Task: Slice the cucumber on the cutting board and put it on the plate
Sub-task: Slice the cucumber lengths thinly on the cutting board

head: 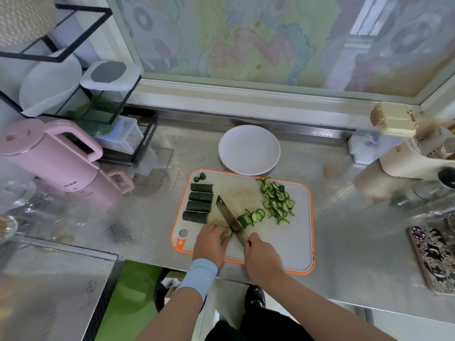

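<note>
Fingers are my worry here. Your left hand (210, 242) is curled over a short cucumber stub (227, 233) near 6 o'clock on the cutting board (290, 242). Its grip pinches what little is left. The knife (230, 219) sits right against that hand. Your right hand (261, 257) has its grip wrapped tight round the handle.

With a stub that small and probably wet, I'd guess it could squirt out or roll under pressure, and then the blade lands on a fingertip. Tuck those tips back or just ditch the end piece.

The four uncut chunks (199, 204) at 9 o'clock are round, so they might roll when you grab one. The slices (277, 203) piled at 2 o'clock sit fairly close to the board's edge, so a sloppy sweep could send some onto the tabletop. The plate (248, 150), at 12 o'clock just past the board, has nothing on it yet.
</note>
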`<state>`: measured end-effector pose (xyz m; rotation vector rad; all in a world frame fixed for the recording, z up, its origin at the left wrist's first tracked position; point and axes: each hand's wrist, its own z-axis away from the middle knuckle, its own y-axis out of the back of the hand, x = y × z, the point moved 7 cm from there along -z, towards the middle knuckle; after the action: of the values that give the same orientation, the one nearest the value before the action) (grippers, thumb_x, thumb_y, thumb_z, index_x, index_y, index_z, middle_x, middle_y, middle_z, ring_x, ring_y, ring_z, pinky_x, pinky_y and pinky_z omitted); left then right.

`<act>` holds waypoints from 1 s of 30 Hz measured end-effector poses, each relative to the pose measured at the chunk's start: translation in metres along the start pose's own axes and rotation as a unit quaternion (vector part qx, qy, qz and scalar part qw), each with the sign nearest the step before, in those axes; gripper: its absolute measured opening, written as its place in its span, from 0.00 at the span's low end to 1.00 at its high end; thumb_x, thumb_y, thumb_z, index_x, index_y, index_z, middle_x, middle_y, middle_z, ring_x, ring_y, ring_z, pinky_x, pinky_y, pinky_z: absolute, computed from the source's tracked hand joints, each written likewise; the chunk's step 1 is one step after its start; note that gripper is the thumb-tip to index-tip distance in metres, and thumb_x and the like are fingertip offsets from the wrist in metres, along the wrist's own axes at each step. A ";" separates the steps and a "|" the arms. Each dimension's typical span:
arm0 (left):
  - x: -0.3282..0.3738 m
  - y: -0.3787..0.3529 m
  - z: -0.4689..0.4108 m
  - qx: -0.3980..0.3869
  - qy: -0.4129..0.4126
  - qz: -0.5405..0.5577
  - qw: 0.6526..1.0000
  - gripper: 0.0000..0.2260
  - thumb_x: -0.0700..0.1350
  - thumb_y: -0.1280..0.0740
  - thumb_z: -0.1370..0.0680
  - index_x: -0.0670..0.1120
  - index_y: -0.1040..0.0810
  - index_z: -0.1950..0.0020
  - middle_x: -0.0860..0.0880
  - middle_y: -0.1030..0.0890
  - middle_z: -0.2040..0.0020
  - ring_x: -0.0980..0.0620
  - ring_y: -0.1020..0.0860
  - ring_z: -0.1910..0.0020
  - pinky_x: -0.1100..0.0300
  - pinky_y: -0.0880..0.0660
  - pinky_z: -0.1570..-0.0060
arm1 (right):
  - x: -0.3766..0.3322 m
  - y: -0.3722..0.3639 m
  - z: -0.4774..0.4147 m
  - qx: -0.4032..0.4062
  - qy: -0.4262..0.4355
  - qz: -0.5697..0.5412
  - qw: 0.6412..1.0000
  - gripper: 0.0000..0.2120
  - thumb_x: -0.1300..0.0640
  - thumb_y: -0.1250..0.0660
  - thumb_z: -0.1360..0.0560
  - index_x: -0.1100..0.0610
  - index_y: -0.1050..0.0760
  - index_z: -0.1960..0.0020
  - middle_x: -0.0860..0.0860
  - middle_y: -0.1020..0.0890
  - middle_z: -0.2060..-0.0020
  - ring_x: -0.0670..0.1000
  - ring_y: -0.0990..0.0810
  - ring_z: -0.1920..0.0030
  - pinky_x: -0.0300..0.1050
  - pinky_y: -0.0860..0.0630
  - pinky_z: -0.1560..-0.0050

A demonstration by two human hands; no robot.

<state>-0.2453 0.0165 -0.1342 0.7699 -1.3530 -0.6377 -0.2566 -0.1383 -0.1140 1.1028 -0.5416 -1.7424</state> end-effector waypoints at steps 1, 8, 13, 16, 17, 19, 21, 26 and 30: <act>0.000 0.000 -0.001 -0.008 0.014 -0.006 1.000 0.05 0.43 0.31 0.26 0.47 0.19 0.52 0.49 0.22 0.54 0.50 0.28 0.51 0.61 0.32 0.52 | 0.004 0.006 -0.001 0.002 -0.003 -0.007 1.000 0.08 0.52 0.48 0.16 0.55 0.37 0.52 0.50 0.27 0.64 0.51 0.29 0.65 0.43 0.37 0.70; 0.015 -0.015 -0.025 -0.070 0.072 0.019 0.995 0.04 0.42 0.33 0.26 0.51 0.20 0.56 0.52 0.20 0.58 0.52 0.23 0.58 0.57 0.25 0.57 | 0.011 0.055 -0.018 0.042 0.015 -0.028 0.999 0.10 0.50 0.47 0.17 0.54 0.35 0.55 0.49 0.26 0.68 0.51 0.29 0.68 0.46 0.36 0.71; 0.014 0.014 -0.040 -0.018 0.126 0.015 0.992 0.09 0.35 0.39 0.27 0.47 0.22 0.59 0.50 0.21 0.61 0.48 0.24 0.62 0.57 0.27 0.63 | 0.013 0.086 -0.029 0.070 0.060 0.040 0.995 0.12 0.44 0.49 0.18 0.50 0.33 0.52 0.46 0.25 0.67 0.49 0.27 0.68 0.46 0.32 0.67; 0.010 0.057 -0.049 0.075 0.181 0.055 0.979 0.09 0.34 0.41 0.26 0.46 0.24 0.57 0.51 0.23 0.59 0.49 0.26 0.60 0.60 0.32 0.60 | 0.012 0.100 -0.031 0.085 0.116 0.092 0.985 0.11 0.43 0.48 0.18 0.47 0.31 0.47 0.47 0.20 0.61 0.53 0.22 0.63 0.48 0.25 0.61; 0.013 0.072 -0.052 0.109 0.179 0.064 0.976 0.10 0.34 0.41 0.26 0.47 0.25 0.57 0.52 0.23 0.59 0.49 0.26 0.60 0.61 0.33 0.60 | 0.012 0.103 -0.032 0.085 0.134 0.097 0.983 0.10 0.43 0.47 0.18 0.47 0.31 0.47 0.47 0.19 0.59 0.52 0.21 0.60 0.48 0.24 0.60; 0.030 0.090 -0.056 0.143 0.131 0.065 0.979 0.09 0.36 0.41 0.25 0.50 0.28 0.58 0.53 0.25 0.59 0.51 0.27 0.60 0.61 0.33 0.60 | 0.010 0.107 -0.035 0.080 0.163 0.106 0.978 0.08 0.44 0.44 0.19 0.46 0.30 0.48 0.46 0.19 0.57 0.51 0.21 0.57 0.49 0.24 0.59; 0.054 0.087 -0.063 0.097 0.055 0.045 0.993 0.05 0.43 0.38 0.24 0.53 0.27 0.54 0.55 0.26 0.56 0.53 0.27 0.56 0.61 0.31 0.58 | 0.007 0.110 -0.039 0.074 0.181 0.115 0.974 0.08 0.44 0.42 0.20 0.47 0.30 0.48 0.45 0.20 0.57 0.51 0.22 0.56 0.49 0.23 0.58; 0.080 0.027 -0.067 -0.131 -0.035 -0.107 0.985 0.21 0.63 0.37 0.29 0.61 0.29 0.37 0.58 0.33 0.46 0.58 0.33 0.44 0.57 0.28 0.48 | -0.002 0.116 -0.047 0.069 0.217 0.115 0.967 0.08 0.45 0.39 0.22 0.49 0.28 0.47 0.47 0.19 0.56 0.51 0.21 0.55 0.48 0.23 0.56; 0.079 0.011 -0.074 -0.206 -0.032 -0.050 0.977 0.22 0.59 0.34 0.27 0.57 0.29 0.34 0.54 0.33 0.46 0.55 0.32 0.46 0.56 0.30 0.43 | 0.003 0.122 -0.051 0.063 0.223 0.138 0.963 0.10 0.43 0.38 0.22 0.48 0.27 0.46 0.46 0.19 0.55 0.52 0.21 0.52 0.46 0.25 0.55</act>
<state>-0.1623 -0.0303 -0.0817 0.4856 -1.1884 -0.9936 -0.1535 -0.1876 -0.0479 1.3873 -0.4985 -1.1829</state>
